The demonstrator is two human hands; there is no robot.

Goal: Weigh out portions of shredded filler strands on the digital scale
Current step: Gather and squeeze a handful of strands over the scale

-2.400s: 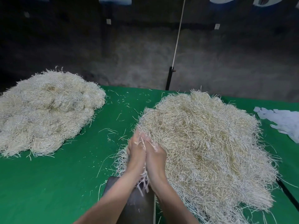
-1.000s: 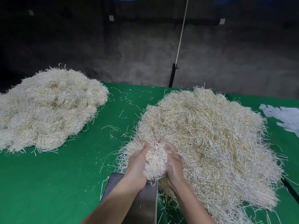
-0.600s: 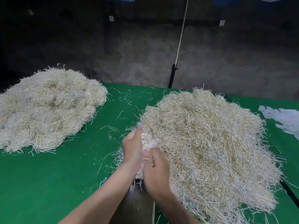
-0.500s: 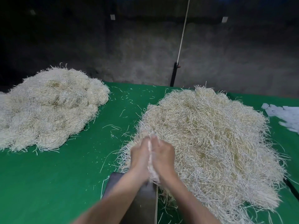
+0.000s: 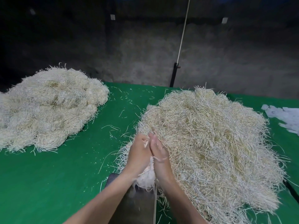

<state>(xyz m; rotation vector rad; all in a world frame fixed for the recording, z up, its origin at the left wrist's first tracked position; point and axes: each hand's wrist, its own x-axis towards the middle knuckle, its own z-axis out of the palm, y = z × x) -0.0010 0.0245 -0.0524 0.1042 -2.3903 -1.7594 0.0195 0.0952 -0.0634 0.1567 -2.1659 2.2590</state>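
Head view
Left hand: the left hand (image 5: 139,152) is held palm inward against the right hand, fingers pointing away from the body.
Right hand: the right hand (image 5: 160,153) is pressed flat against the left, its fingers laid roughly straight.
Hands together: both are pressed palm to palm, and a clump of strands (image 5: 146,176) is squeezed between them, bulging out below the wrists.
Clump: it is held just above the scale; because of blur, its frayed lower ends seem to brush the plate, but contact cannot be confirmed.
Scale: the scale (image 5: 137,206) is seen as a dark grey plate on the desk's near edge, partly covered by the forearms.
Large heap: a large heap (image 5: 210,143) of pale strands is spread just right of the hands, its near-left edge touched by the right hand.
Second heap: a second heap (image 5: 48,107) is piled at the far left, well apart from the first.
Desk: the desk (image 5: 64,178) is covered in green, with loose strands scattered between the heaps.
Paper scraps: white paper scraps (image 5: 284,116) are laid at the right edge.
Post: a black post (image 5: 174,75) is stood behind the desk.
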